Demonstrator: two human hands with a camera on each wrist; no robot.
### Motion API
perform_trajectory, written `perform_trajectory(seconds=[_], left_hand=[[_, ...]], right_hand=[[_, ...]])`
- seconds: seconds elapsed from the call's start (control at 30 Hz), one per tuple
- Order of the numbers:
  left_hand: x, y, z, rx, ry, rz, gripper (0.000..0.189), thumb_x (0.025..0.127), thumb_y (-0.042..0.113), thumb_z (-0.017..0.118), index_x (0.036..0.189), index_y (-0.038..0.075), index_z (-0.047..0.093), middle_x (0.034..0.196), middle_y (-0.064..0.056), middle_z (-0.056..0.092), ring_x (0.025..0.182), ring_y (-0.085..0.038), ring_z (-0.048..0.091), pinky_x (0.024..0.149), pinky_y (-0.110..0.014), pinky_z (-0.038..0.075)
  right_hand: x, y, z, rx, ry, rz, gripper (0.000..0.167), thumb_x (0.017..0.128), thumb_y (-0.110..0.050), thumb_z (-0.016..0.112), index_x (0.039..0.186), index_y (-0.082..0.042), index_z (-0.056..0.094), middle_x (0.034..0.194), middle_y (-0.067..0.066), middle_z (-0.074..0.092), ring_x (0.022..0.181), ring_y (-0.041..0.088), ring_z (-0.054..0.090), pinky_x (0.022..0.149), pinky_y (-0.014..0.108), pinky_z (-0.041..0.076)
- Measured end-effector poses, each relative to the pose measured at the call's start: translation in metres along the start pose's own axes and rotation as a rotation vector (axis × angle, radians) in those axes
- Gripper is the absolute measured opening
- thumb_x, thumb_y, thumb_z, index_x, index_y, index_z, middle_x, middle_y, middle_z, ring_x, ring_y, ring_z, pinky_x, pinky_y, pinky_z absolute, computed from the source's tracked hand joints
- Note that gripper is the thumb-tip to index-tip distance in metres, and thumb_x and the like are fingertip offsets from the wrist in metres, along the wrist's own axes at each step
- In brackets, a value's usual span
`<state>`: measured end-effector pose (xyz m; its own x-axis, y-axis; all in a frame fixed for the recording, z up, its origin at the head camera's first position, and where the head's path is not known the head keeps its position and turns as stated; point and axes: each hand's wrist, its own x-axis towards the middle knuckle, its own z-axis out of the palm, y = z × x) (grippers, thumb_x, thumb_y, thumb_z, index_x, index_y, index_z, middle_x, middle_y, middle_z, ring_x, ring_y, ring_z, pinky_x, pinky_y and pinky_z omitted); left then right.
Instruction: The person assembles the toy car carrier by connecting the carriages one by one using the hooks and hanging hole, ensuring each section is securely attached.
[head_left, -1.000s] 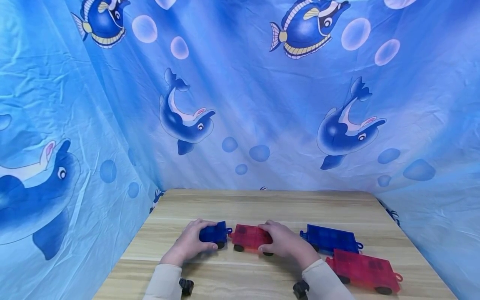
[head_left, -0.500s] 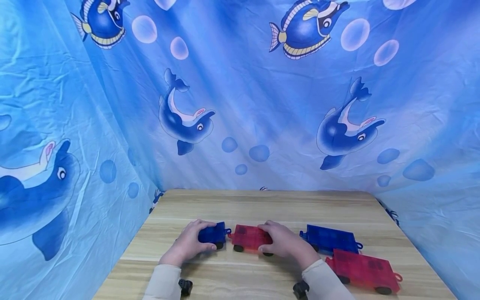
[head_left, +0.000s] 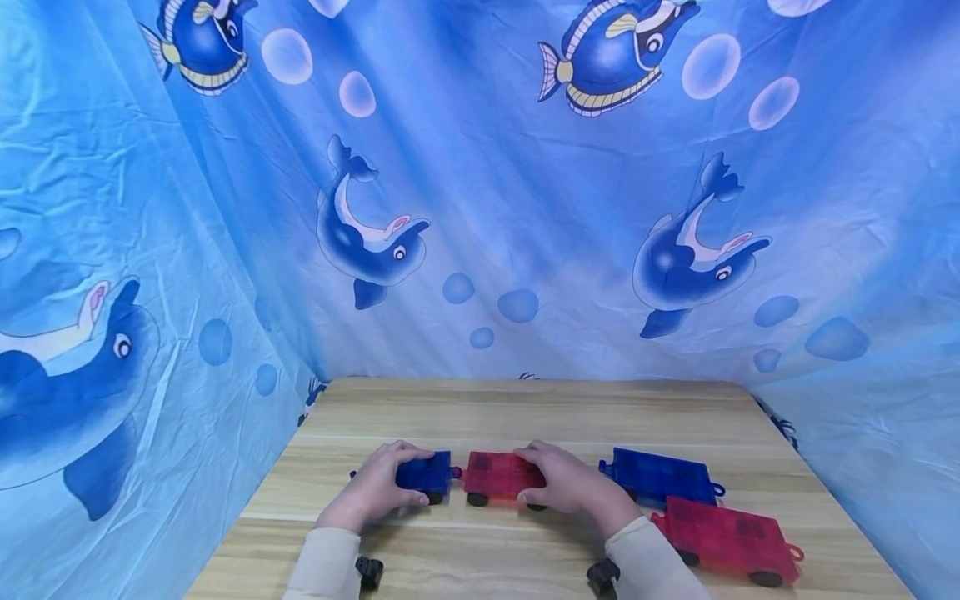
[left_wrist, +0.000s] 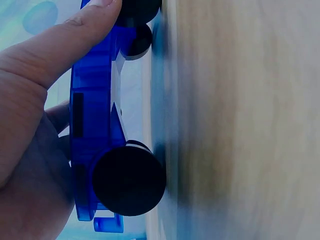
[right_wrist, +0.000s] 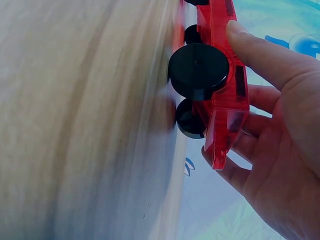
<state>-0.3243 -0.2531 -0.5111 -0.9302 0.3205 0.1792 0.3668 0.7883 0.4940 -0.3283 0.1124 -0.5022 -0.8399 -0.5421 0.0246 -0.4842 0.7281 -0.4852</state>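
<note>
Left hand (head_left: 378,485) grips the blue car (head_left: 424,472) between thumb and fingers on the counter (head_left: 465,546); right hand (head_left: 564,482) holds the red car (head_left: 493,476) the same way, thumb on its near side. These two stand in line, end to end, their couplings meeting between them; whether they are latched cannot be told. Right of both hands stand a second blue car (head_left: 662,477) and, nearer the person, a second red car (head_left: 733,542).

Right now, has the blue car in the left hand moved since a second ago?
Yes, a little: in the head view, the blue car sits lower, farther from the table's far edge.
</note>
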Motion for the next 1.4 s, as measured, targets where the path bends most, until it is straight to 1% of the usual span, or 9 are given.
perform_trajectory(seconds=[0.23,0.33,0.4,0.57,0.73,0.87,1.0,1.27,1.4], left_hand=[[-0.001,-0.001,0.000,-0.005,0.007,0.007,0.073,0.070,0.038,0.097,0.137,0.029,0.069,0.133,0.006,0.064,0.132,-0.034,0.055,0.109,-0.061,0.043],[-0.001,-0.002,-0.001,0.002,0.015,0.002,0.073,0.069,0.038,0.098,0.136,0.028,0.069,0.136,0.005,0.064,0.133,-0.034,0.054,0.110,-0.061,0.043],[-0.001,-0.002,-0.002,-0.002,0.020,-0.014,0.073,0.069,0.036,0.098,0.136,0.029,0.069,0.138,0.004,0.064,0.135,-0.035,0.053,0.113,-0.060,0.040],[-0.003,-0.003,-0.005,-0.030,0.020,-0.043,0.073,0.069,0.032,0.098,0.136,0.027,0.069,0.142,-0.001,0.063,0.144,-0.045,0.043,0.118,-0.066,0.028],[-0.005,-0.005,-0.006,-0.042,0.007,-0.062,0.075,0.070,0.031,0.098,0.138,0.026,0.068,0.144,0.000,0.062,0.145,-0.047,0.040,0.115,-0.067,0.033],[-0.005,-0.010,-0.006,-0.049,0.013,-0.085,0.075,0.069,0.030,0.099,0.138,0.029,0.069,0.146,0.001,0.060,0.143,-0.041,0.045,0.113,-0.064,0.037],[-0.005,-0.013,-0.007,-0.047,0.015,-0.086,0.076,0.069,0.030,0.099,0.138,0.028,0.068,0.145,0.002,0.060,0.140,-0.038,0.048,0.112,-0.062,0.039],[-0.008,-0.016,-0.010,-0.061,0.014,-0.105,0.075,0.069,0.029,0.099,0.137,0.029,0.069,0.145,0.003,0.060,0.141,-0.038,0.047,0.112,-0.063,0.039],[-0.008,-0.018,-0.012,-0.068,0.014,-0.105,0.076,0.068,0.029,0.099,0.138,0.028,0.069,0.145,0.002,0.061,0.145,-0.044,0.040,0.114,-0.067,0.034]], right_hand=[[0.001,0.000,0.000,-0.004,0.003,0.004,0.075,0.091,-0.046,0.082,0.154,-0.016,0.053,0.136,-0.002,0.059,0.115,0.016,0.058,0.098,0.045,0.054],[0.002,-0.001,0.002,-0.025,0.004,0.006,0.076,0.091,-0.047,0.081,0.154,-0.016,0.053,0.137,-0.001,0.059,0.117,0.017,0.059,0.100,0.046,0.053],[0.003,-0.003,0.004,-0.041,0.006,0.003,0.076,0.092,-0.049,0.080,0.154,-0.016,0.053,0.138,0.000,0.059,0.118,0.017,0.059,0.100,0.046,0.053],[0.004,-0.006,0.007,-0.058,0.005,0.009,0.076,0.093,-0.051,0.078,0.155,-0.015,0.052,0.145,0.003,0.057,0.126,0.021,0.058,0.105,0.047,0.051],[-0.004,-0.008,0.002,-0.037,0.012,0.004,0.076,0.095,-0.051,0.075,0.157,-0.016,0.049,0.156,0.006,0.050,0.140,0.030,0.050,0.111,0.053,0.046],[-0.016,-0.007,-0.006,-0.033,0.057,-0.014,0.074,0.096,-0.050,0.074,0.158,-0.019,0.048,0.159,0.006,0.047,0.144,0.034,0.046,0.112,0.056,0.044],[-0.029,-0.001,-0.016,-0.061,0.117,-0.027,0.072,0.096,-0.047,0.075,0.157,-0.017,0.050,0.157,0.006,0.049,0.144,0.035,0.046,0.113,0.057,0.042],[-0.051,0.018,-0.028,-0.112,0.217,-0.019,0.074,0.093,-0.047,0.079,0.154,-0.014,0.053,0.153,0.006,0.053,0.140,0.034,0.050,0.113,0.058,0.042],[-0.060,0.028,-0.035,-0.138,0.269,-0.001,0.076,0.092,-0.048,0.080,0.154,-0.014,0.053,0.152,0.006,0.054,0.139,0.034,0.052,0.111,0.058,0.044]])
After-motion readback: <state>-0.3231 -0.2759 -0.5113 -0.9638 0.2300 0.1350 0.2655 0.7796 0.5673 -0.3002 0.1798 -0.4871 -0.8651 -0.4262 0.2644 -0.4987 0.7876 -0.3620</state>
